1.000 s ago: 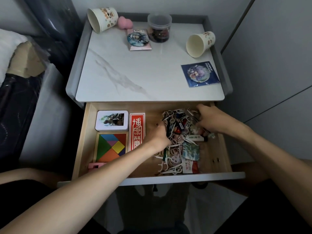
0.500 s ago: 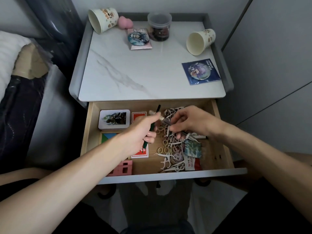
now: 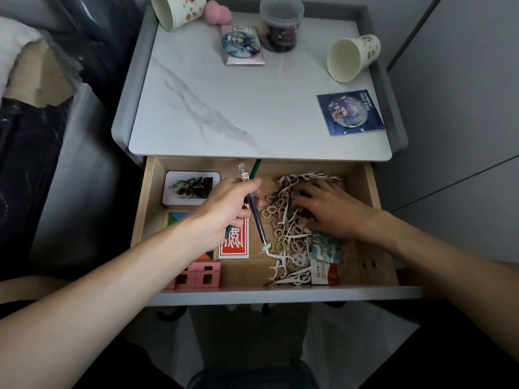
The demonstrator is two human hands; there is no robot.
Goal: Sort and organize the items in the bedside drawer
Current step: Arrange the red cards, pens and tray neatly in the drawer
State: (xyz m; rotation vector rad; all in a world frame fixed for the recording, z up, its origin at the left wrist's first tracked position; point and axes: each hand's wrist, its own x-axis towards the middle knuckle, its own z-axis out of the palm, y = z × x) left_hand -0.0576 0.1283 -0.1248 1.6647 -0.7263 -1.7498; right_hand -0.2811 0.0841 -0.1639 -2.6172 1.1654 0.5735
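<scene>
Two hands in open drawer (image 3: 280, 294), as I see it. Left hand (image 3: 224, 209) grips two sticks: one dark pen (image 3: 257, 220), one green pencil (image 3: 255, 168), above red card pack (image 3: 234, 245). Right hand (image 3: 328, 209) spread flat on heap of floss picks and rings (image 3: 283, 237), drawer's right half. Surface (image 3: 224, 108) carries two tipped cups, left cup (image 3: 179, 9) and right cup (image 3: 351, 57), plus one jar (image 3: 280, 26).

Wooden drawer (image 3: 355, 248) open; floss-pick heap (image 3: 283, 234) right, photo box (image 3: 191, 188) back left
</scene>
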